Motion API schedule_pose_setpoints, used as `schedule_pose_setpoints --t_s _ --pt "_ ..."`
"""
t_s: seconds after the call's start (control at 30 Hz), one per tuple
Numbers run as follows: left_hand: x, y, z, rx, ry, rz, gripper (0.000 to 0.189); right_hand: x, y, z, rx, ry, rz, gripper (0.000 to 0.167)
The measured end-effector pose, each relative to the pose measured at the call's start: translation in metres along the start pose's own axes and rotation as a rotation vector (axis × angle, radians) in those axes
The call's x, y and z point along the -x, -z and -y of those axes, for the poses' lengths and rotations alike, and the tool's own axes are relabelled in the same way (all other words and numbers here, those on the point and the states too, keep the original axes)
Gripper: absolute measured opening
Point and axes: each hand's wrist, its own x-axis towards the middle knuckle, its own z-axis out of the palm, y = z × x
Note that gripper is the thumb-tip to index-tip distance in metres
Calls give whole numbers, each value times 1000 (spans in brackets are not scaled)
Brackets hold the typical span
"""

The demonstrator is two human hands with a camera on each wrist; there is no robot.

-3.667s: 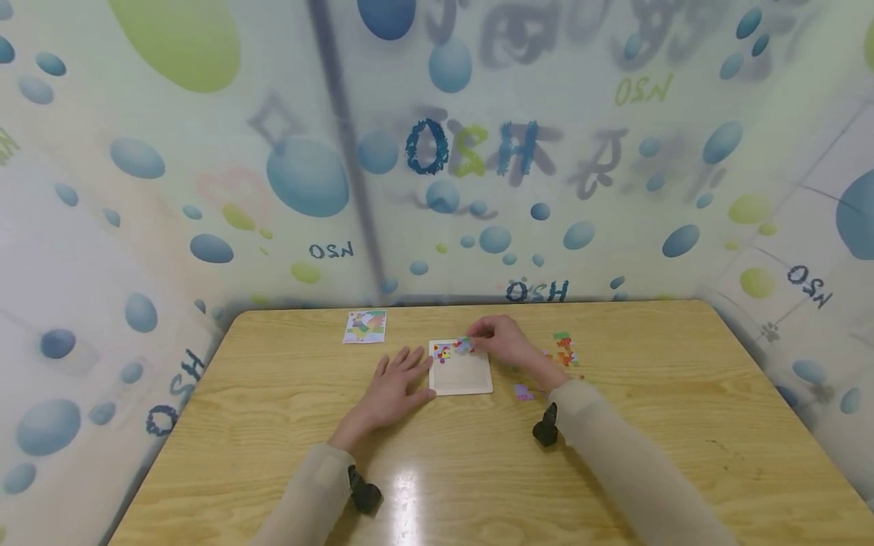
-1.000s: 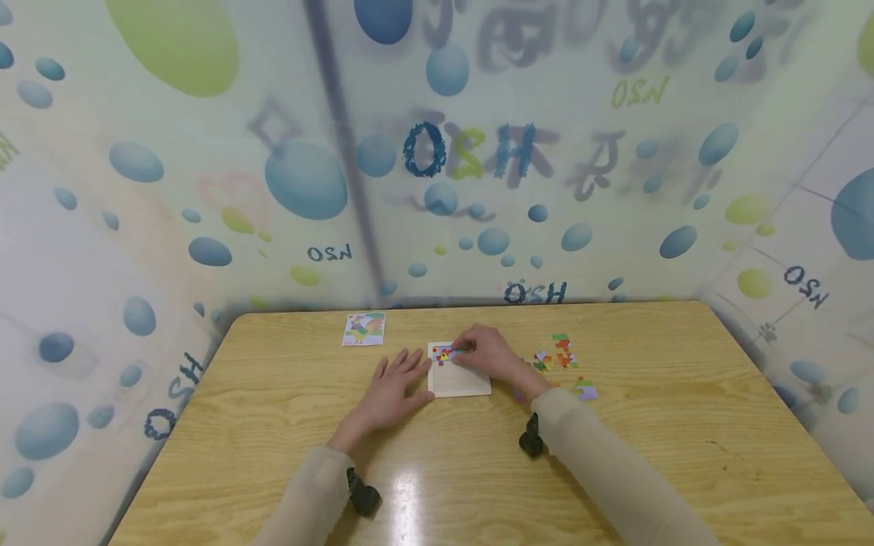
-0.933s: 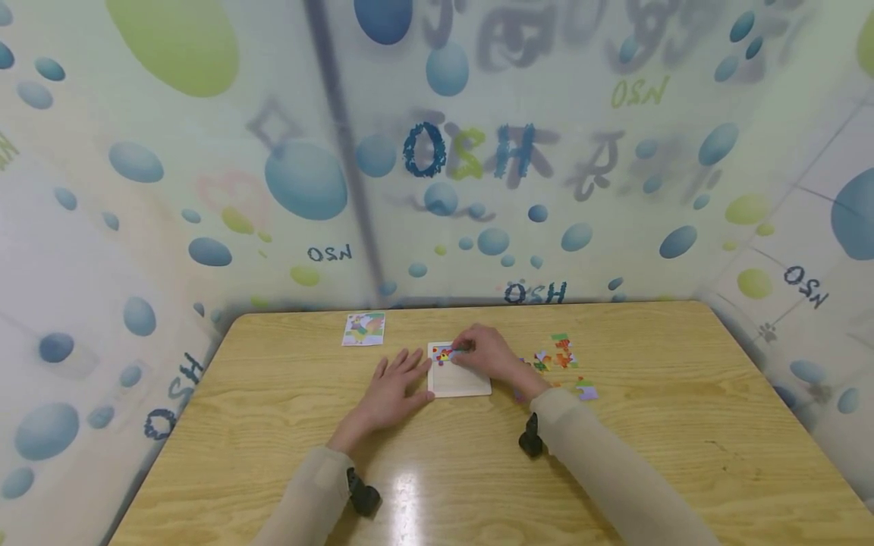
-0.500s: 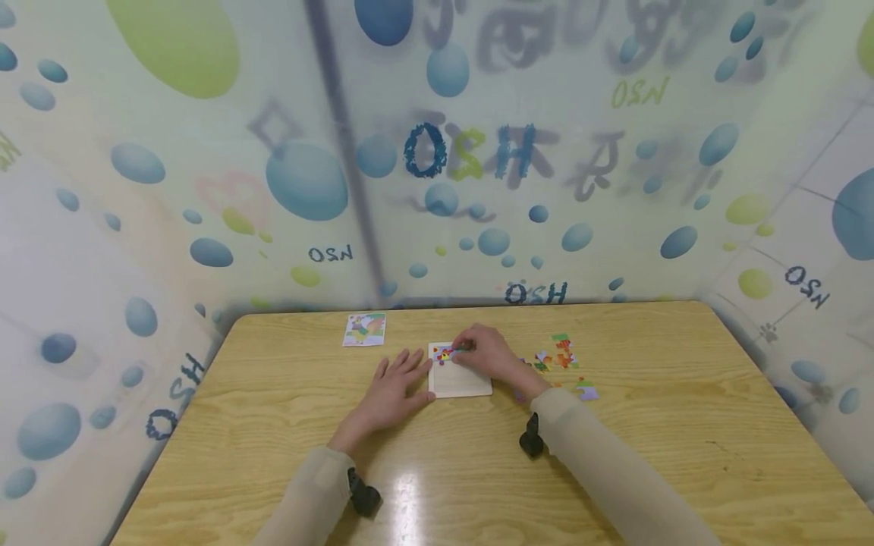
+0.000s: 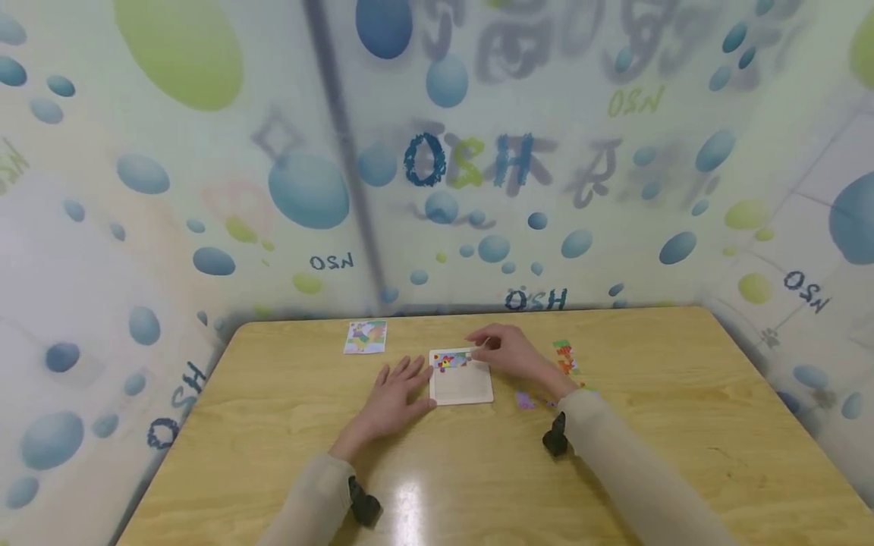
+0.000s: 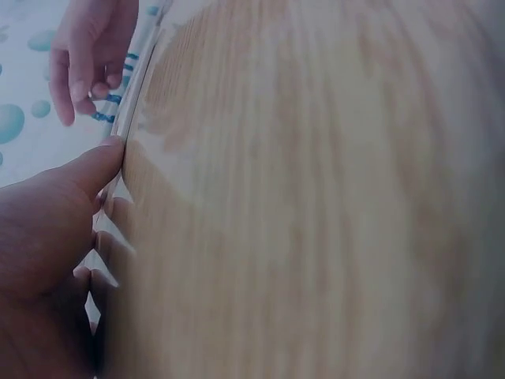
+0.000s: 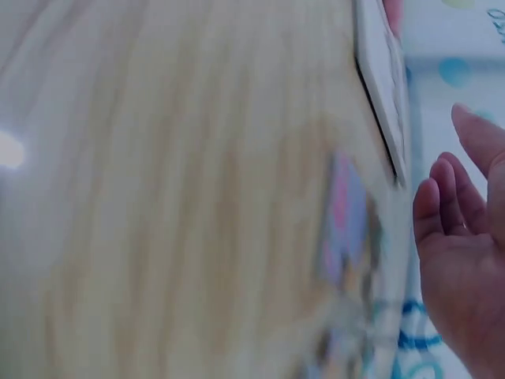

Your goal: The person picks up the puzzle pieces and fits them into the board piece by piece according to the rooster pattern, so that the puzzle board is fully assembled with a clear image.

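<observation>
A white puzzle tray [image 5: 460, 390] lies on the table, with joined jigsaw pieces [image 5: 451, 360] along the left and middle of its far edge. My left hand [image 5: 391, 400] rests flat on the wood with fingers spread, its fingertips and thumb at the tray's left side. Over the tray's far right corner is my right hand [image 5: 514, 353], its fingers loosely bent. The right wrist view shows that hand [image 7: 469, 245] with thumb and fingers apart and nothing between them. A purple jigsaw piece [image 5: 525, 400] lies right of the tray, partly near the right forearm.
Orange and green loose pieces [image 5: 565, 357] lie beyond the right wrist, and others are partly hidden under the forearm. A picture card [image 5: 365, 337] with a coloured drawing lies at the back left. The patterned wall [image 5: 437, 235] stands right behind the table's far edge.
My right hand has let go of a jigsaw piece, which now lies in the tray's far row, and has drawn back to the right. The left hand has stayed by the tray.
</observation>
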Motion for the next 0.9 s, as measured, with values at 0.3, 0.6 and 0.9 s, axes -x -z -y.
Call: schedule_pose_setpoints --t_s 0.3,0.6,0.9 --pt "2 -1 -1 -2 4 -17 67 29 52 -17 2 -65 -53 36" --pt "1 2 -4 -12 29 10 65 56 90 -52 43 -103 -139 37" --pt "1 2 -4 -12 26 18 66 75 108 -76 90 -153 -135 39"
